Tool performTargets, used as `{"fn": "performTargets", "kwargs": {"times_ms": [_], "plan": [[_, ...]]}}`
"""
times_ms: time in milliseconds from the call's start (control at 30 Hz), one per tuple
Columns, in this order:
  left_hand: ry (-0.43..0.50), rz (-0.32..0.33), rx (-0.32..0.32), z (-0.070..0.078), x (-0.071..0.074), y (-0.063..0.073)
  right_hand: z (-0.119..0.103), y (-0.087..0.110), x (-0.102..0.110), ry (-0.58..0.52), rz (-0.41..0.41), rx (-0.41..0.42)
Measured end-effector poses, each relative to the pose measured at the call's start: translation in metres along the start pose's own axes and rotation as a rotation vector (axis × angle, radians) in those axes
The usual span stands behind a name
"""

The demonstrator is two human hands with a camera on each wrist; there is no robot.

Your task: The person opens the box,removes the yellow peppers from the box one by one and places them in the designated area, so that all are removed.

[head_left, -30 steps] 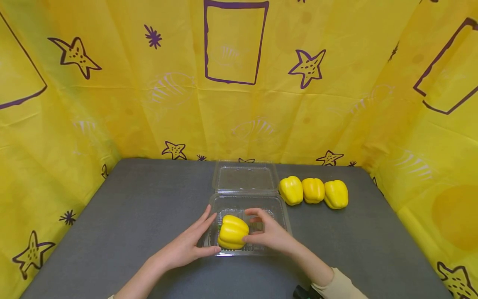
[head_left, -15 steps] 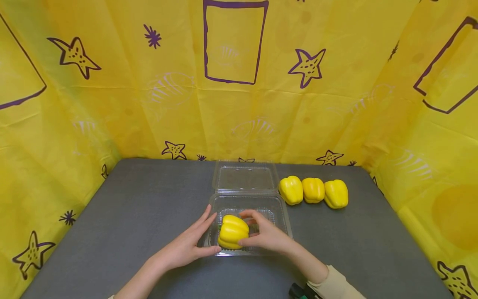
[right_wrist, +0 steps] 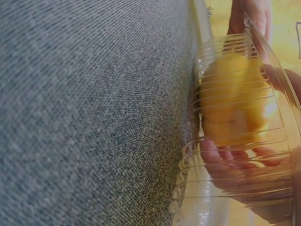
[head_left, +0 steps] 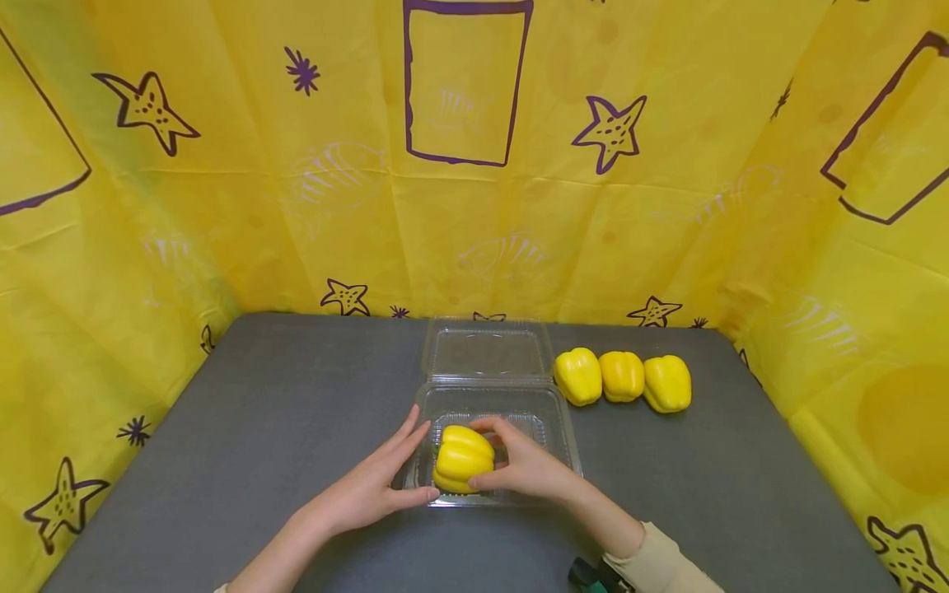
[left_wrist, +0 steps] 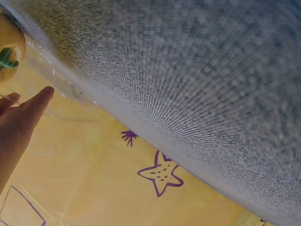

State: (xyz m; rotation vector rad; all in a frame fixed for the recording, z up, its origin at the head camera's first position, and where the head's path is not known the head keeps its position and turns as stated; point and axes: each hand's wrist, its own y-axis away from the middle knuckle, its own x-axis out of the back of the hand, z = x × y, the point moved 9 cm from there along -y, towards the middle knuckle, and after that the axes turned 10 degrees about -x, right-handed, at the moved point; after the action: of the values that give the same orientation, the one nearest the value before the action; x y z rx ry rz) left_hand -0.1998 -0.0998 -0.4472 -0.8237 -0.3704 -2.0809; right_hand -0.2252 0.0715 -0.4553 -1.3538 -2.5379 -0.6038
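A yellow bell pepper [head_left: 463, 458] lies on its side in the clear plastic clamshell container [head_left: 569, 432], near the left wall. My right hand [head_left: 528, 468] reaches into the container and grips the pepper's right end, thumb at the near side and curled fingers at the far side. Through the clear wall, the right wrist view shows fingertips [right_wrist: 221, 153] close against the pepper. My left hand [head_left: 363, 487] rests at the container's left edge with fingers extended and thumb at the front corner. The pepper's green stem [left_wrist: 7, 58] points toward the left hand.
The container's open lid [head_left: 487, 354] lies flat behind its base. Three more yellow bell peppers [head_left: 623, 377] stand in a row to the right of the lid on the grey table [head_left: 311, 412]. A yellow patterned cloth [head_left: 474, 206] surrounds the table's back and sides.
My right hand has moved left onto the pepper, its fingers and thumb coming around the right end. The left hand and the pepper have stayed in place.
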Motion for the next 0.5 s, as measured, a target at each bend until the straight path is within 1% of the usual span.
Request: {"fn": "performTargets", "kwargs": {"times_ms": [500], "plan": [[-0.006,0.004,0.0,-0.0002,-0.0002,0.0004,-0.0004,-0.0032,-0.0037,0.049,-0.006,0.011]]}}
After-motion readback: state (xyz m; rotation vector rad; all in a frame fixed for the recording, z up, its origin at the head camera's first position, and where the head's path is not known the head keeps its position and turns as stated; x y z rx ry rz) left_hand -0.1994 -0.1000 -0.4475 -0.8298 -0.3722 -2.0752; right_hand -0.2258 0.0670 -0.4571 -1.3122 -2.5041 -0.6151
